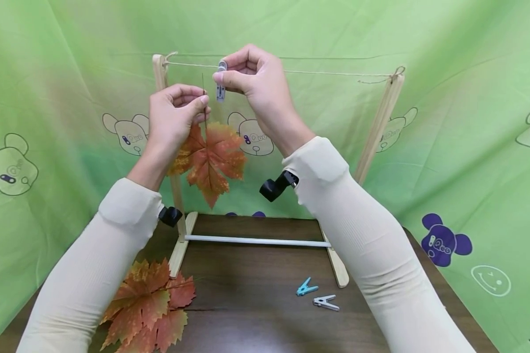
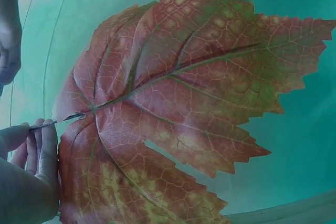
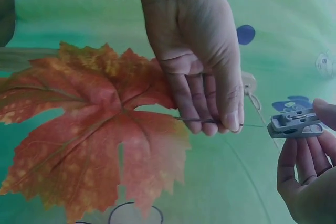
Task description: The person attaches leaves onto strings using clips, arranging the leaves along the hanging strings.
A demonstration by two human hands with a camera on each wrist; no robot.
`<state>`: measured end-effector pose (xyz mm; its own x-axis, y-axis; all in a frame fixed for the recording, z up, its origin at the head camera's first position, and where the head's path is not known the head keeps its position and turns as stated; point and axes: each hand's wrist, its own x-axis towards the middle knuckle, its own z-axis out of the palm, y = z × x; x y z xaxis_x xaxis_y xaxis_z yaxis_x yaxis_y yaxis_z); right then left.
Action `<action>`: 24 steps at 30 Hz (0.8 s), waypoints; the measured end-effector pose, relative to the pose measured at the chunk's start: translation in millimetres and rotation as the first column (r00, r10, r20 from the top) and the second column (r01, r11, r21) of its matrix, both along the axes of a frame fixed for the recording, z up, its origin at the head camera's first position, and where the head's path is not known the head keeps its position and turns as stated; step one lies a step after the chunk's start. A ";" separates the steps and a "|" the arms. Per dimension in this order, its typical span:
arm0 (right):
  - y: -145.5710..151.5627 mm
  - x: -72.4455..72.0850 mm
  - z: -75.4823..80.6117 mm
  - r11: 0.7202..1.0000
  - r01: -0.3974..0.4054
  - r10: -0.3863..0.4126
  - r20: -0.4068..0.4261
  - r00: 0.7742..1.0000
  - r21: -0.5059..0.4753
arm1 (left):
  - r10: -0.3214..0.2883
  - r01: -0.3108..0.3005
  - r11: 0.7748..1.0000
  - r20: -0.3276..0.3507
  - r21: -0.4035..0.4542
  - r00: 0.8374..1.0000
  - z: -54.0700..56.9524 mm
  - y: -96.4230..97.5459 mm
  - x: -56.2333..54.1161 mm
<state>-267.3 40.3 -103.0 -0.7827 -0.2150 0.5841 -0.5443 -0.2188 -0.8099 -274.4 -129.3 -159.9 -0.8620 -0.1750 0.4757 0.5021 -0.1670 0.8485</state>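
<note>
In the head view my left hand [image 1: 176, 110] pinches the thin stem of an orange-red artificial maple leaf [image 1: 214, 159], which hangs point down below the fingers. Up at the string [image 1: 327, 73], my right hand [image 1: 262, 83] holds a grey clothespin [image 1: 221, 90] between thumb and fingers, just right of the stem's tip. The right wrist view shows the clothespin [image 3: 296, 121] from the side, with the stem's end pointing at it. In the left wrist view the leaf [image 2: 173, 82] spreads across most of the picture.
The string runs between two wooden posts [image 1: 377, 132] joined low down by a white rod [image 1: 256, 240]. Several more maple leaves [image 1: 145, 309] lie on the brown table [image 1: 247, 289] at the left. A blue clothespin [image 1: 306, 287] and another grey clothespin [image 1: 326, 302] lie to the right.
</note>
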 end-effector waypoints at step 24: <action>-12.6 -11.1 39.2 0.996 0.084 -0.084 0.046 0.995 -0.017 | -0.014 0.014 0.999 -0.003 -0.030 1.000 7.6 7.5 -5.8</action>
